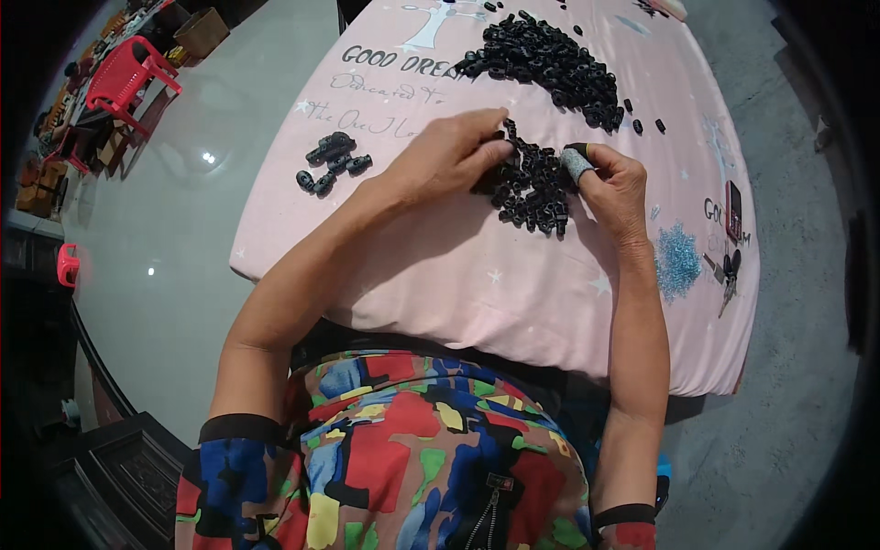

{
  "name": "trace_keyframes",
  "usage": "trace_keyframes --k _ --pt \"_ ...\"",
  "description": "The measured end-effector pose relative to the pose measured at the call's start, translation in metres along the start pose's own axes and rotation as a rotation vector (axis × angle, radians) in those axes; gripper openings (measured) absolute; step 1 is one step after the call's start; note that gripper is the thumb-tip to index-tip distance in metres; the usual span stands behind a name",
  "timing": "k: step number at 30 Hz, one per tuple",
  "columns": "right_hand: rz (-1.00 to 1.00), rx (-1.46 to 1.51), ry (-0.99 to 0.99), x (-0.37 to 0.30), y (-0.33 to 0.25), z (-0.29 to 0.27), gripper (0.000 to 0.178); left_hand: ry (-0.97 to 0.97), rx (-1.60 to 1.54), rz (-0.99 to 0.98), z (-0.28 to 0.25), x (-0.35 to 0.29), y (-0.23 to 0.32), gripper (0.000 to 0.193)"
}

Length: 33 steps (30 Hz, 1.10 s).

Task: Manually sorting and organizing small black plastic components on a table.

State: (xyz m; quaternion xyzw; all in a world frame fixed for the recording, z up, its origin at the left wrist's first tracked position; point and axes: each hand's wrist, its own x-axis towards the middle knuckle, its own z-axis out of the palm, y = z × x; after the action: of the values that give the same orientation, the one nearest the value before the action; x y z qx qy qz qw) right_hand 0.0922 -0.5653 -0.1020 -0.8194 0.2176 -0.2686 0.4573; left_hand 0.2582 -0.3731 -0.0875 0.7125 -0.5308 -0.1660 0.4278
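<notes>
My left hand (pixel 458 156) curves over the left side of a pile of small black plastic pieces (pixel 532 188), its thumb and forefinger bent toward each other. Dark pieces show between these fingertips, but whether they are gripped is hard to make out. At the pile's right edge my right hand (pixel 612 188) is closed in a pinch, with a grey finger cover (pixel 576 165) and a black covering on its fingers. Whatever it pinches is too small to name. Farther back spreads a larger heap of black barrel-shaped plastic parts (pixel 550 64).
Several thicker black pieces (pixel 335 160) lie apart at the left of the pink tablecloth (pixel 412 284). On the right are a heap of tiny bluish pieces (pixel 677 263), keys (pixel 730 273) and a phone (pixel 733 211). A red chair (pixel 128 82) stands beyond the table's left side.
</notes>
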Motion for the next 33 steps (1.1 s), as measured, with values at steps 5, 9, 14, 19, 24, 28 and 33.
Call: trace_keyframes --k 5,9,14,19,24,28,33 --pt "0.024 0.013 -0.019 -0.002 -0.004 -0.004 0.013 0.078 0.149 0.01 -0.002 -0.004 0.003 0.029" --pt "-0.014 -0.035 -0.127 -0.002 -0.013 -0.007 0.013 0.105 0.166 0.086 0.013 -0.005 -0.008 0.025" --pt "0.006 -0.035 -0.136 -0.001 -0.006 -0.004 0.012 0.184 0.11 0.039 0.012 0.001 -0.011 0.027" --pt "-0.047 -0.017 -0.103 0.0 0.0 -0.005 0.012 0.162 0.173 0.286 0.019 -0.001 -0.007 0.028" --pt "0.022 0.085 -0.134 0.001 -0.001 -0.004 0.012 0.05 0.055 0.178 0.019 -0.002 -0.009 0.024" --pt "-0.005 0.008 -0.138 0.0 0.001 -0.004 0.011 0.148 -0.122 0.067 0.02 0.001 -0.017 0.023" --pt "0.002 0.021 -0.145 0.002 -0.001 -0.006 0.011 0.121 0.094 0.317 0.025 0.0 -0.007 0.022"
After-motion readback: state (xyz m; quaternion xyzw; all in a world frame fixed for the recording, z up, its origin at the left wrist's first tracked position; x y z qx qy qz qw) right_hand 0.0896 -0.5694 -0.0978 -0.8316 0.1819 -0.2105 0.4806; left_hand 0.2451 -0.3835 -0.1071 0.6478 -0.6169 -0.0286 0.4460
